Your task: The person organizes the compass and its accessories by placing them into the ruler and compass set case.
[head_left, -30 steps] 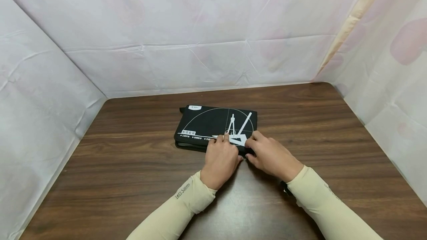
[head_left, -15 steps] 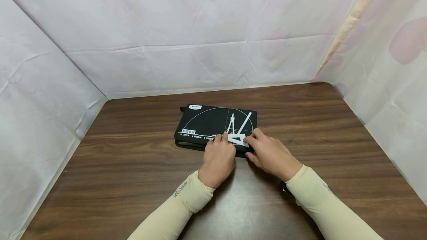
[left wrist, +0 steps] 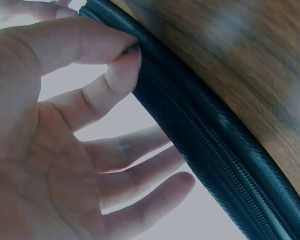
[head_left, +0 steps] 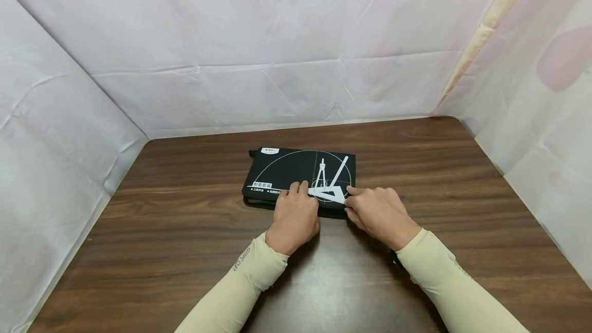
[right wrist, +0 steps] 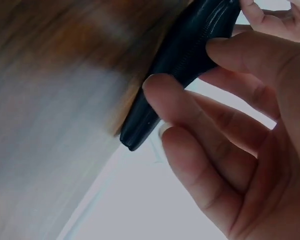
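A black zippered drawing-set case lies flat on the table, its lid printed in white with a compass, a ruler and a set square. At the middle of its front edge, my left hand pinches a small dark zipper pull between thumb and forefinger; most of the pull is hidden. The other fingers of that hand reach over the lid. My right hand holds the case's front right corner, thumb against the side. The zipper runs along the front side in the left wrist view.
The brown wood-grain table extends around the case. White patterned sheets hang behind it and on both sides. A black fabric tab sticks out at the case's back left corner.
My left hand has slid left along the front edge, uncovering more of the printed set square. My right hand has shifted slightly at the right corner. The case stays nearly in place.
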